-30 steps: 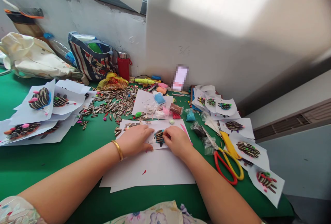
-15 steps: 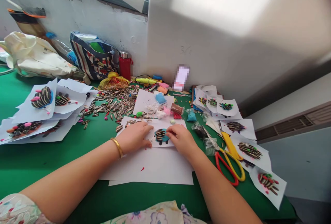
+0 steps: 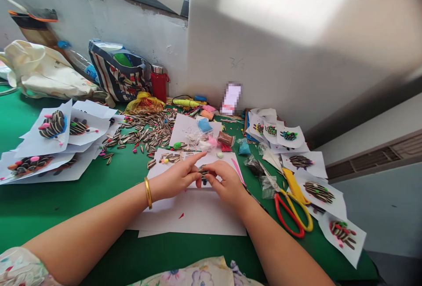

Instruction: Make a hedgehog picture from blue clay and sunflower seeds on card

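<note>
From where I watch, everything hangs off the white paper sheet point(image 3: 198, 215) at the middle of the green table point(image 3: 66, 198). Far to its left lies a stack of finished seed pictures point(image 3: 52, 125), and just beyond its far-left corner a heap of striped sunflower seeds point(image 3: 145, 130) spreads toward the striped bag point(image 3: 117, 72) and the red flask point(image 3: 158, 84) at the wall. The left hand point(image 3: 174, 178) comes in over the sheet's left half, forearm low and a gold bangle point(image 3: 147, 192) at the wrist; its forefinger sticks out straight toward the far side while thumb and the other fingers curl in to pinch the small seed-covered piece point(image 3: 202, 171). That piece sits above the sheet's far edge — right between the two hands, mostly hidden by them. The right hand point(image 3: 224, 182) meets it from the sheet's right half, wrist bent inward, fingertips closed on the same piece. To the right of the sheet lie the red and yellow scissors point(image 3: 292, 215), with more seed pictures point(image 3: 318, 191) past them.
</note>
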Available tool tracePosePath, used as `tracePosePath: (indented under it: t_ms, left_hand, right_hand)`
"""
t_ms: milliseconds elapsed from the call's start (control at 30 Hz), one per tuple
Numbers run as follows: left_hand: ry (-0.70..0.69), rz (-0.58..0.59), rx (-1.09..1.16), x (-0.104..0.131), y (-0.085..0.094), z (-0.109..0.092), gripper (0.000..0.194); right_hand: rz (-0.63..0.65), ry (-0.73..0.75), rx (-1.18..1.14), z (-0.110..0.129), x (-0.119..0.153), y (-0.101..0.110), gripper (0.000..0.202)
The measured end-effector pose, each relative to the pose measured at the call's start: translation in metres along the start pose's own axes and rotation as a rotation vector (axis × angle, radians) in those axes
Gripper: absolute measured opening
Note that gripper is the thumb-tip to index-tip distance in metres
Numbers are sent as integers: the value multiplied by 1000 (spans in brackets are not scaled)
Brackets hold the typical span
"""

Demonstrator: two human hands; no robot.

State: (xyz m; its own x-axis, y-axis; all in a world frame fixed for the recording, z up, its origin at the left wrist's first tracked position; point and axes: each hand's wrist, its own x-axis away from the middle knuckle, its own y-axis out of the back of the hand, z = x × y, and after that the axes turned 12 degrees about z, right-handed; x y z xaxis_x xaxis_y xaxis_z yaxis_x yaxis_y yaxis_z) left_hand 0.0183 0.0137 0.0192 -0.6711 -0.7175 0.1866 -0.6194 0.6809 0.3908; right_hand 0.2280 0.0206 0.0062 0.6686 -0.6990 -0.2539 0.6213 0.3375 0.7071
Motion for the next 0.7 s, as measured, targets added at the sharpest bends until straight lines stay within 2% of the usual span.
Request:
tracePosePath:
  t_ms: [133,233,333,400,467,600,700]
  left_hand:
    - [-16,20,7,0,-2,1,68]
    - [-18,7,18,0,-1,1,69]
    - [19,-100,-21,-1,0,5,62]
    - [67,-187,-85,-3,2,9,56]
    - [113,-242,-175,-4,5,14,52]
    - [160,-269,-307,-5,8,21,50]
    - [170,-268,-340,-5,9,21,50]
  right_hand:
    - [9,-14,-129,5,0,-3,12]
    - [-40,-92,-256,5,1,-2,12]
    - [-112,-221,-326,-1,3,3,12]
    - [-111,-304,-275,-7,4,8,11]
    - [-48,-334,-147,-13,5,13,15]
    - [135,-268,44,-20,5,18,26]
    - [195,-360,58,-19,4,18,23]
